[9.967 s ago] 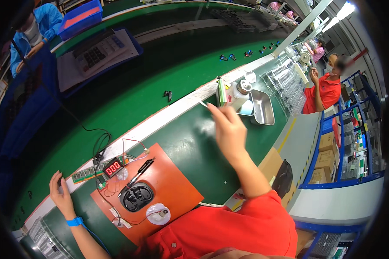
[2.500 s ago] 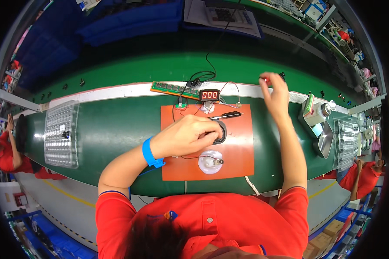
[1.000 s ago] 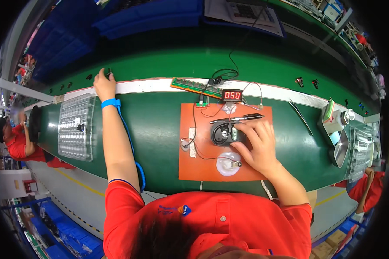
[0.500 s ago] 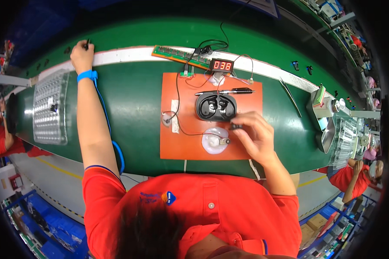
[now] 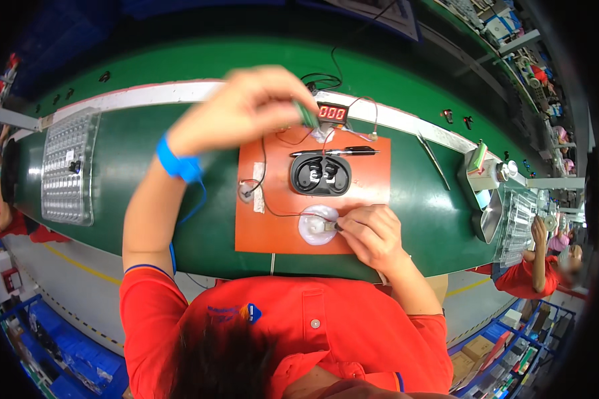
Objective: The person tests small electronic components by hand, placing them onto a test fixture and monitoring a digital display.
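Observation:
My left hand (image 5: 243, 110), a blue strap on its wrist, is smeared by motion in front of the small meter (image 5: 332, 113) with red digits. Something dark and green (image 5: 305, 114) shows at its fingertips; I cannot tell what it is. My right hand (image 5: 376, 236) pinches a small black piece (image 5: 339, 227) against the metal connector (image 5: 329, 227) on a round whitish pad (image 5: 311, 237). Between the hands, a black open case (image 5: 321, 189) holds two black earbuds with ear hooks. A black pen (image 5: 346, 151) lies behind the case on the orange mat (image 5: 279, 239).
A clear blister tray (image 5: 70, 166) lies far left on the green bench. Tweezers (image 5: 434, 159) rest to the right, beside a grey bin (image 5: 480, 193). Small black devices lie on the green strip behind the white rail (image 5: 160, 93). Co-workers sit at both sides.
My left hand has swung right from the far left rail to the meter. My right hand has come down to the pad's metal connector with the black piece. The meter's reading has changed.

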Demonstrator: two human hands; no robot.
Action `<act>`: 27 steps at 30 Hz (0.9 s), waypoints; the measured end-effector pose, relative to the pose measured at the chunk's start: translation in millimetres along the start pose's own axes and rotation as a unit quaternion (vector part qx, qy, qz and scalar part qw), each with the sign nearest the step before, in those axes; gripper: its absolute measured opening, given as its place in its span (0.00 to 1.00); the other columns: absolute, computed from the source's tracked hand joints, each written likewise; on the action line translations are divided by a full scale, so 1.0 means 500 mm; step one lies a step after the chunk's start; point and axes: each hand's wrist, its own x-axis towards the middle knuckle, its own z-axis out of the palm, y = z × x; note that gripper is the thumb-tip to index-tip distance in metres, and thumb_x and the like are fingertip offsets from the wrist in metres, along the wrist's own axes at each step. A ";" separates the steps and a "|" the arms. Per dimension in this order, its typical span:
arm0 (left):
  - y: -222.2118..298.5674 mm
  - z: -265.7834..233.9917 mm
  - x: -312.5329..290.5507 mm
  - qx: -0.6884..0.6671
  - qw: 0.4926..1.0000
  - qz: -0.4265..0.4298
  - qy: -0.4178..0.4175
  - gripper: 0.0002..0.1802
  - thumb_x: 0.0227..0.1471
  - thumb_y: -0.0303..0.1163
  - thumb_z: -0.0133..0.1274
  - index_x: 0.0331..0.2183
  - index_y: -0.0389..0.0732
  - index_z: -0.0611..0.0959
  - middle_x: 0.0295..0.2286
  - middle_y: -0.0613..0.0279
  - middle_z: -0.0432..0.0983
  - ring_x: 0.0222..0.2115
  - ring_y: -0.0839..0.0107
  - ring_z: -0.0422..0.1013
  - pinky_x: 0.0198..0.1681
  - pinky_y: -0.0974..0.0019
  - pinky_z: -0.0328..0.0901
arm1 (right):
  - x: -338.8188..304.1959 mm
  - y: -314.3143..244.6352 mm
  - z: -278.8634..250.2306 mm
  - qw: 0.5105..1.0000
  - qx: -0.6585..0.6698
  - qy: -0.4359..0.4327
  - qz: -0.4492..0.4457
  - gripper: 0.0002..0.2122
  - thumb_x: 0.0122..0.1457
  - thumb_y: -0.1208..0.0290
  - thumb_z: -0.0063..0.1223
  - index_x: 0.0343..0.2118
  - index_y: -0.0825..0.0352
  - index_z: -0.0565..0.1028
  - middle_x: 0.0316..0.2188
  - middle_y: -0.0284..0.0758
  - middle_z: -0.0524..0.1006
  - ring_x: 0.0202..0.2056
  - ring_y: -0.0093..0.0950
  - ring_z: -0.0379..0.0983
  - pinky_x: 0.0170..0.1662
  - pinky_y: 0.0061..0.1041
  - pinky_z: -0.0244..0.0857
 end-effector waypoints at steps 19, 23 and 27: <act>0.006 0.154 -0.014 0.081 0.990 0.074 -0.085 0.11 0.49 0.18 0.52 0.36 0.36 0.83 0.37 0.54 0.78 0.40 0.56 0.75 0.46 0.59 0.69 | -0.030 0.260 -0.112 0.876 -0.351 0.063 0.324 0.16 0.57 0.66 0.59 0.43 0.70 0.71 0.37 0.42 0.75 0.40 0.42 0.72 0.41 0.41 0.66; 0.008 0.132 0.003 0.089 0.991 0.092 -0.040 0.10 0.49 0.18 0.53 0.36 0.36 0.83 0.34 0.55 0.79 0.38 0.57 0.76 0.43 0.60 0.69 | -0.085 0.251 -0.095 0.858 -0.384 0.024 0.341 0.12 0.59 0.69 0.56 0.40 0.70 0.71 0.33 0.43 0.74 0.37 0.43 0.73 0.37 0.42 0.66; 0.023 0.088 0.016 0.128 0.979 0.109 0.112 0.08 0.49 0.18 0.54 0.33 0.36 0.84 0.30 0.57 0.80 0.34 0.59 0.75 0.39 0.62 0.69 | -0.093 0.212 -0.145 0.869 -0.327 0.063 0.366 0.08 0.58 0.72 0.53 0.39 0.67 0.71 0.28 0.40 0.75 0.32 0.41 0.74 0.34 0.40 0.67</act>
